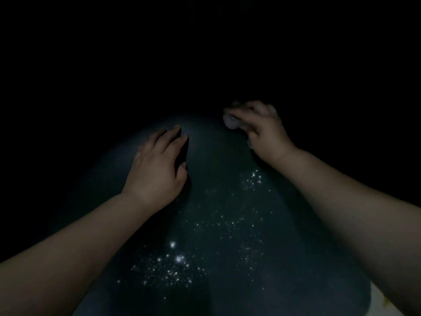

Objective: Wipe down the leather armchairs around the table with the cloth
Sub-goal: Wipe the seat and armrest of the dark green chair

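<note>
I see very little here: the room is almost black, and only a rounded dark leather surface, the armchair [216, 201], shows in the light, speckled with bright glints that could be droplets or dust. My left hand [157, 169] lies flat on that leather with its fingers spread, holding nothing. My right hand [262, 131], near the far edge of the lit surface, has its grip closed on the cloth [231, 121], a small pale wad that pokes out past the thumb and forefinger.

I judge the cloth soft and light, easily bunched, so a full-fist hold on the bundle suits it best, with a fold left free to press flat. The leather looks smooth and likely slick where it is wet, so I expect the cloth to glide rather than drag.

Counted: one cloth, two hands, one armchair surface visible. Other chairs and the table are lost in the dark.
</note>
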Motion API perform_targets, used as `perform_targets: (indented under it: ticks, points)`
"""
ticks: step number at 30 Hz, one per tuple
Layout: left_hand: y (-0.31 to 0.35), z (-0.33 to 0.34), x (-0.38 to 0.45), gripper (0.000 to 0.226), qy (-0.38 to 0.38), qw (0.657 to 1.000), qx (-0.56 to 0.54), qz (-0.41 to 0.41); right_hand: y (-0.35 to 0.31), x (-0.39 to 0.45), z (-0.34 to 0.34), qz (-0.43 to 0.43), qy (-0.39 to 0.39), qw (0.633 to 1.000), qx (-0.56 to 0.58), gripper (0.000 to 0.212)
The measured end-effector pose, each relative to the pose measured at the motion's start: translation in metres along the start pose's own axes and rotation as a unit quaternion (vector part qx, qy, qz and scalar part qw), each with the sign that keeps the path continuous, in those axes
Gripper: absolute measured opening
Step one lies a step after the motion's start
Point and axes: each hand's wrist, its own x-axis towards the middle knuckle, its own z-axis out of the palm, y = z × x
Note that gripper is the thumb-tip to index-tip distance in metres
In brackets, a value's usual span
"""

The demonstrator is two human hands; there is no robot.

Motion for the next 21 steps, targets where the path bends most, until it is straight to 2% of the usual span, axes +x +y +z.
perform_targets:
  ticks: [3,6,8,10,12,14,18,21]
  points:
    - [0.005,0.001,0.003,0.060,-0.002,1.000,-0.002,0.011,-0.014,-0.057,0.015,-0.016,-0.009,0.999,0.035,0.059]
    - [0.011,0.003,0.003,0.059,-0.017,1.000,-0.003,0.022,-0.034,-0.129,0.027,-0.029,-0.082,0.993,0.086,0.061]
    - [0.013,0.004,0.003,0.059,-0.020,0.999,0.001,0.031,-0.043,-0.148,0.026,-0.028,-0.101,0.988,0.118,0.063]
    - [0.016,0.006,0.004,0.059,-0.022,0.999,0.004,0.033,-0.034,-0.127,0.017,-0.004,-0.070,0.991,0.115,0.064]
    - [0.019,0.009,0.006,0.059,-0.021,0.999,0.009,0.037,-0.015,-0.088,0.005,0.037,-0.001,0.997,0.069,0.058]
    - [0.023,0.012,0.008,0.059,-0.020,0.999,0.011,0.047,0.000,-0.065,-0.001,0.074,0.032,0.996,0.042,0.050]
    - [0.031,0.014,0.012,0.059,-0.027,0.997,0.026,0.063,-0.004,-0.106,0.015,0.039,0.020,0.999,0.020,0.054]
    - [0.041,0.015,0.010,0.060,-0.044,0.995,0.040,0.081,-0.023,-0.166,0.030,0.001,-0.036,0.997,0.063,0.061]
